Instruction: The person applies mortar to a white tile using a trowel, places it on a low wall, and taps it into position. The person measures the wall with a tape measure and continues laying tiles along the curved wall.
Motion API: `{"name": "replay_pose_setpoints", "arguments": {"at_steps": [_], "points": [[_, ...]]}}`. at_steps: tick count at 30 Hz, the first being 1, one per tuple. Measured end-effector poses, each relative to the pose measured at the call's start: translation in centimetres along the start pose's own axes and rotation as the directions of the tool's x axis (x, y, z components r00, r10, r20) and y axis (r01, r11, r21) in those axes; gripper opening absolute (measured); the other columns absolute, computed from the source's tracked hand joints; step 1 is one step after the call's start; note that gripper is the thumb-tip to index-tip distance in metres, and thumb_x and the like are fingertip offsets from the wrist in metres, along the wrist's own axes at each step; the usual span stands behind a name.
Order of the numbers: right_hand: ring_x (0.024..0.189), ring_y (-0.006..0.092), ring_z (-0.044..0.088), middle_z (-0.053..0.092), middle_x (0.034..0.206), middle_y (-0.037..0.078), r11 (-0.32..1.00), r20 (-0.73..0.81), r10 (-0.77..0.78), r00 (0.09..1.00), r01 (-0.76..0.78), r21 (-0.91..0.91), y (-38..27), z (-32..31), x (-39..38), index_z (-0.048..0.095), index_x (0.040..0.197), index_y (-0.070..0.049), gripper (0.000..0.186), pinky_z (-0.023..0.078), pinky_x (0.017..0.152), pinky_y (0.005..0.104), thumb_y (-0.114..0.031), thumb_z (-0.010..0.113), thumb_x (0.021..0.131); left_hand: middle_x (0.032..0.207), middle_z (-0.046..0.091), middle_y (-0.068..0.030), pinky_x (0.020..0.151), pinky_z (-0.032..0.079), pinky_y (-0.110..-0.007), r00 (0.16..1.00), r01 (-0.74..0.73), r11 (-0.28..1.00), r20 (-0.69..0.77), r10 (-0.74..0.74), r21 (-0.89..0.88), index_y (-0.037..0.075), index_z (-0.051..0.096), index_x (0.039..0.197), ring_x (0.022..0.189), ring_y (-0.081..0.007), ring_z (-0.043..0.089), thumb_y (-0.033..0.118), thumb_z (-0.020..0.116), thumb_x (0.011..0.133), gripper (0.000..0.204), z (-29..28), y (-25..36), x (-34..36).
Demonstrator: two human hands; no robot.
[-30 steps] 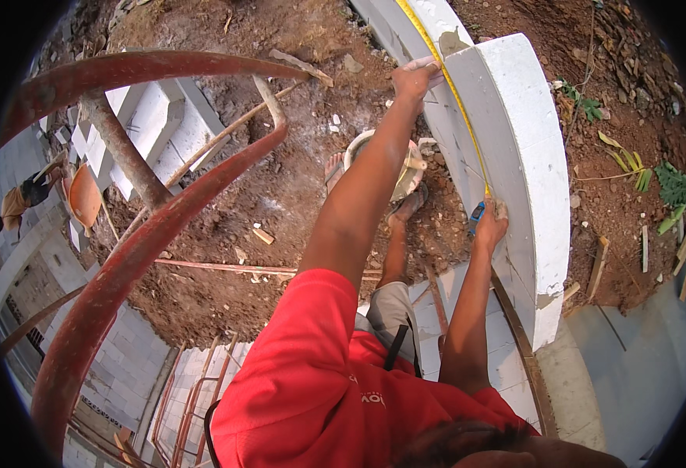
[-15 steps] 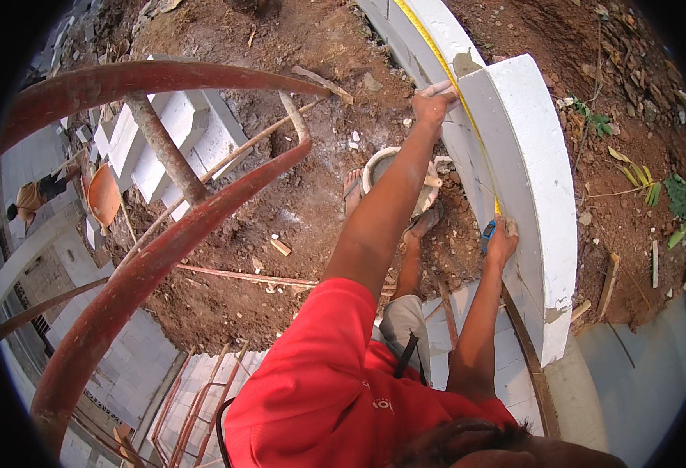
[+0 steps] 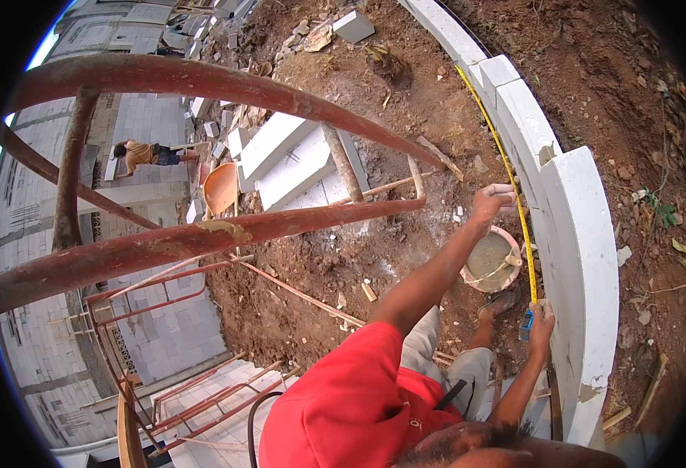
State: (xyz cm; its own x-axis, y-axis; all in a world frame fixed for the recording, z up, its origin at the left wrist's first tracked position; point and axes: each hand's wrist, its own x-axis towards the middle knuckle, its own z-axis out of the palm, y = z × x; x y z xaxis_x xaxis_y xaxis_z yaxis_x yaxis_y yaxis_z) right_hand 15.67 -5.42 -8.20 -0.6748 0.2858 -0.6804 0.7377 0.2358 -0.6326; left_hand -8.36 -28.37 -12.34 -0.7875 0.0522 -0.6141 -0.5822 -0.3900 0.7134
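Observation:
My right hand (image 3: pixel 542 321) is closed around a blue tape measure (image 3: pixel 526 325), close to the inner face of a white block wall (image 3: pixel 565 226). From its case a long yellow tape blade (image 3: pixel 512 175) runs out along the wall toward the far blocks. My left hand (image 3: pixel 492 204) is raised beside the middle of the blade, its fingers stretched toward it and partly apart; whether the fingertips touch the blade is unclear. Below that hand, a bucket of grey mortar (image 3: pixel 492 261) stands on the soil, with a wooden-handled tool (image 3: pixel 513 257) at its rim.
Red scaffold tubes (image 3: pixel 226 238) cross the left side at close range. Beyond them lie stacked white blocks (image 3: pixel 296 160) and an orange basin (image 3: pixel 220 189). Another person (image 3: pixel 152 154) works farther left. Beyond the wall, an earth bank (image 3: pixel 631 140) rises.
My left hand has come away from the wall face, fingers loosened. The blade now shows farther along the wall. The view has swung, bringing more scaffold and the other person into sight.

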Motion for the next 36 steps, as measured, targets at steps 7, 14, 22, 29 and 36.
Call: {"name": "replay_pose_setpoints", "arguments": {"at_steps": [7,14,22,29,36], "points": [[0.075,0.0152,0.044,0.05,0.077,0.003,0.995,0.142,-0.101,0.985,0.096,0.04,-0.6,0.6,-1.7,0.061,0.094,-0.001,0.025,0.04,0.07,0.0355,-0.026,0.06,0.095,0.098,0.073,-0.0126,0.077,0.061,-0.031,0.998,0.044,0.992,0.031,-0.048,0.117,-0.004,0.066,0.108,0.085,-0.019,0.073,-0.005,0.069,0.085,0.024,-2.1,-3.1,-6.5],[0.066,0.011,0.043,0.048,0.073,-0.002,1.0,0.254,0.008,0.967,-0.015,0.027,2.7,-1.3,-2.2,0.061,0.089,-0.004,0.02,0.039,0.063,0.0342,-0.023,0.061,0.094,0.091,0.075,-0.012,0.072,0.061,-0.031,0.993,0.049,0.867,-0.116,0.01,0.496,-0.005,0.069,0.102,0.078,-0.019,0.074,0.006,0.071,0.093,0.015,-5.1,-7.3,-16.0],[0.073,0.0146,0.053,0.057,0.077,0.003,0.991,0.263,-0.076,0.962,0.103,-0.087,12.1,-3.6,-0.5,0.064,0.092,-0.004,0.019,0.044,0.068,0.0337,-0.022,0.059,0.094,0.077,0.074,-0.009,0.065,0.057,-0.029,0.705,-0.16,0.921,-0.612,0.359,0.356,-0.002,0.071,0.093,0.068,-0.0142,0.07,0.02,0.071,0.099,0.023,-13.2,-5.0,-22.4],[0.095,0.0261,0.065,0.068,0.099,0.015,0.982,0.279,0.123,0.952,-0.077,-0.17,15.3,-4.5,-3.2,0.069,0.102,0.002,0.034,0.05,0.086,0.0386,-0.03,0.057,0.095,0.073,0.07,-0.005,0.061,0.05,-0.024,0.01,-0.475,0.543,-0.613,0.79,0.692,0.003,0.066,0.091,0.065,-0.01,0.064,0.019,0.072,0.099,0.019,-21.4,14.5,-27.0],[0.082,0.0196,0.062,0.067,0.088,0.008,0.972,0.196,0.219,0.956,-0.196,-0.129,12.6,2.0,-7.0,0.068,0.094,-0.003,0.025,0.049,0.076,0.0361,-0.027,0.058,0.093,0.117,0.054,-0.0124,0.101,0.044,-0.042,-0.584,-0.176,-0.023,-0.085,0.807,0.984,-0.002,0.055,0.119,0.11,-0.0238,0.055,0.01,0.075,0.091,0.036,-26.3,37.6,-35.6]]}}
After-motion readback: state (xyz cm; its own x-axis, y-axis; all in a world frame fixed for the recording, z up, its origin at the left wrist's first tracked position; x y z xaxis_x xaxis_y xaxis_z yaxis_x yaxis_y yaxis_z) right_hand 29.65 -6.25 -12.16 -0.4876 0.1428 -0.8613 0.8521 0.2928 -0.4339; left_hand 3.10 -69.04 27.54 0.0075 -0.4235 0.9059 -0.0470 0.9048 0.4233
